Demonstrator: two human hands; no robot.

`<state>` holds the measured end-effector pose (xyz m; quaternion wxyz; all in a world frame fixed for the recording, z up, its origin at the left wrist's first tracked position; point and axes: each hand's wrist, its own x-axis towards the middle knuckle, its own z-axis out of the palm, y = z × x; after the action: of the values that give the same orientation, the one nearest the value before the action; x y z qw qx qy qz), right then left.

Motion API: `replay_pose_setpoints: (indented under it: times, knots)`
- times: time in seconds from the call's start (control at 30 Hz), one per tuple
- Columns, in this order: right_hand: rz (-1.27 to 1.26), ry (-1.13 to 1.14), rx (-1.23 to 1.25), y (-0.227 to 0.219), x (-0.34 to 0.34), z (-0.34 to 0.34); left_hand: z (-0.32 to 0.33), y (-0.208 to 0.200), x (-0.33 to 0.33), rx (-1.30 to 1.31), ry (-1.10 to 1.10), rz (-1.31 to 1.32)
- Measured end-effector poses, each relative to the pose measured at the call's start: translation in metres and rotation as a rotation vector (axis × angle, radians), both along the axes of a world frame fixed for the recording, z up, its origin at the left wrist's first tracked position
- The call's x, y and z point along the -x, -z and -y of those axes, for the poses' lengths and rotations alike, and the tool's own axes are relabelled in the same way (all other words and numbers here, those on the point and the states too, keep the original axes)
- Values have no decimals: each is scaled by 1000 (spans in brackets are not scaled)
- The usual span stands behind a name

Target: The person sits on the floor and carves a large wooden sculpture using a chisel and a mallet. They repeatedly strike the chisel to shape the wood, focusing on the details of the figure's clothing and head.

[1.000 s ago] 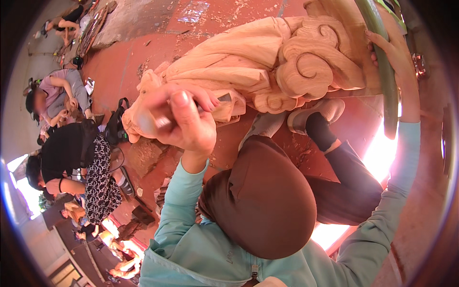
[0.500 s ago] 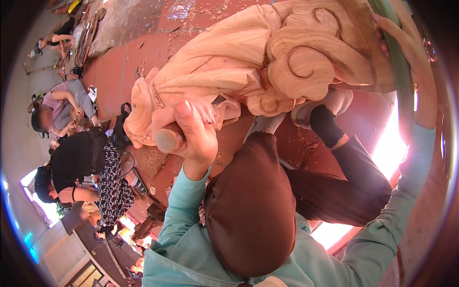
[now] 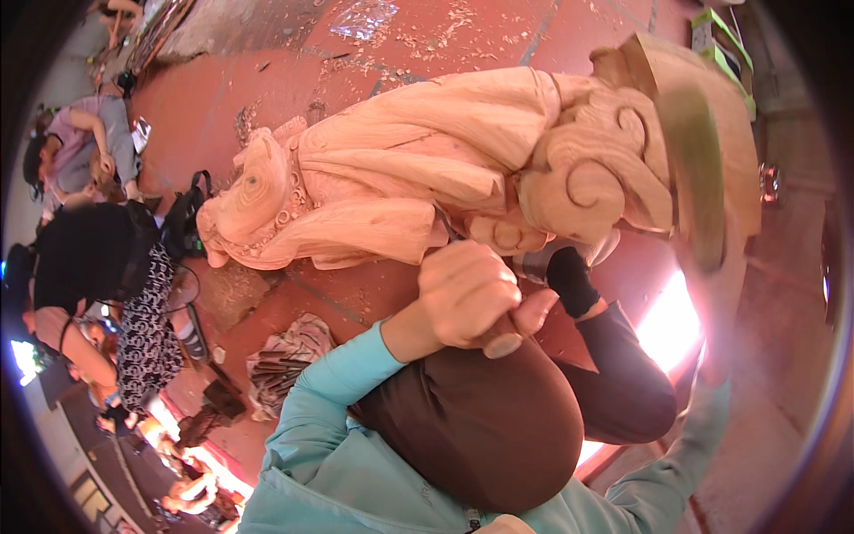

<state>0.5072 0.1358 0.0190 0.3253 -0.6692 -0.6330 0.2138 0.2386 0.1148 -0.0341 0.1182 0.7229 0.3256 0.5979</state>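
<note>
Pale tan wood makes up the big carved figure (image 3: 418,133), which is laid on its side across the upper middle of the frame, its head to the left and its thick base to the right. By the left hand (image 3: 471,289), just below the figure near the middle, a thin tool (image 3: 503,345) is held tight in a fist. Its round brown end is seen below the fist; whether the wood is touched by the other end cannot be told. In the upper right, a long green stick (image 3: 698,178) is seen as a blur. It seems to be gripped by the right hand (image 3: 728,245), though the fingers cannot be made out.

The step in hand looks like carving, with the tool to be tapped by the stick. For the next tap, the tool would need to be kept steady and its end hit squarely, with the left thumb kept clear.

Rings of grain are seen on the smooth, round head. Small bumps are cut in a row beside it. Long, soft folds are cut along the body, and fat curls like clouds are cut near the base. Curly wood bits (image 3: 461,16) are scattered over the flat red floor (image 3: 213,107) at the top.
</note>
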Motion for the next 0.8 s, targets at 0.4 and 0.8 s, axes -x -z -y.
replay_pose_setpoints:
  times: [0.4,0.8]
  knots:
    - [298,-405,-315,-3,33,85,-2,4,8,6,-11,-12]
    - [428,-416,-263,0,33,84,-1,8,12,-20,-13,104]
